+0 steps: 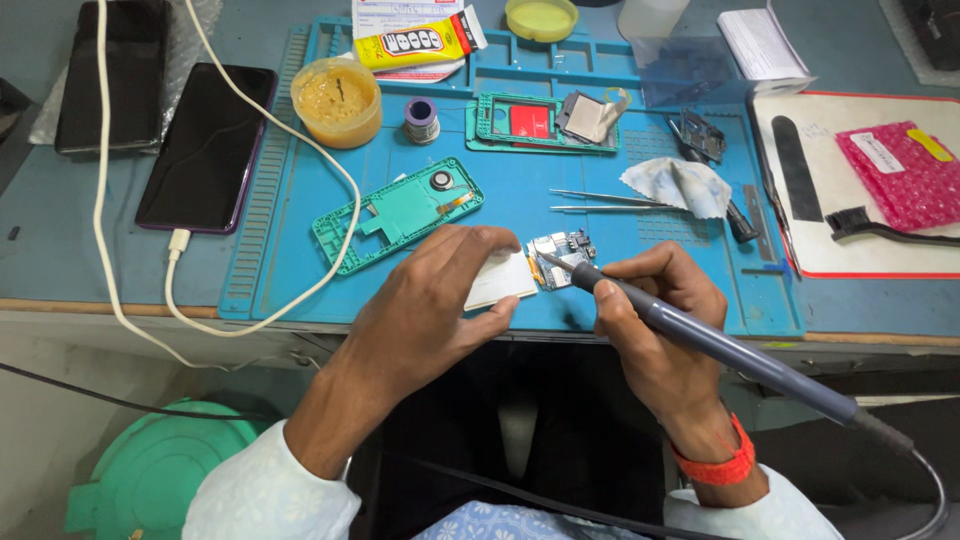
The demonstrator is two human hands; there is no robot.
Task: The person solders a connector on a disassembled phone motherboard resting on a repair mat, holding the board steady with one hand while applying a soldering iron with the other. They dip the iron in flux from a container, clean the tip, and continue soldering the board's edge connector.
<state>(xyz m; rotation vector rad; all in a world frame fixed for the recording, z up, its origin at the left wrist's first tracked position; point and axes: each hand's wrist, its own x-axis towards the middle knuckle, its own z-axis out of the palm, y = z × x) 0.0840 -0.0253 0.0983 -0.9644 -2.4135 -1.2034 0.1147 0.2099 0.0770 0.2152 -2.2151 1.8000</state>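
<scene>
My left hand [430, 300] pinches a small white rectangular piece [500, 279] joined to a little circuit board [562, 254], holding it down on the blue work mat [520, 190]. In my right hand [655, 300] I grip a dark soldering iron [700, 335] like a pen, its tip touching the left edge of the board. The iron's cord runs off to the lower right. A green phone frame [395, 213] lies just beyond my left hand.
Another green frame [545, 122], a solder spool [421, 118], a jar of yellow paste [337, 100], tweezers [600, 201] and a cloth [680, 185] lie on the mat. Two dark phones [205, 145] and a white cable [180, 250] sit left; a brush [880, 228] and pink bag [900, 170] right.
</scene>
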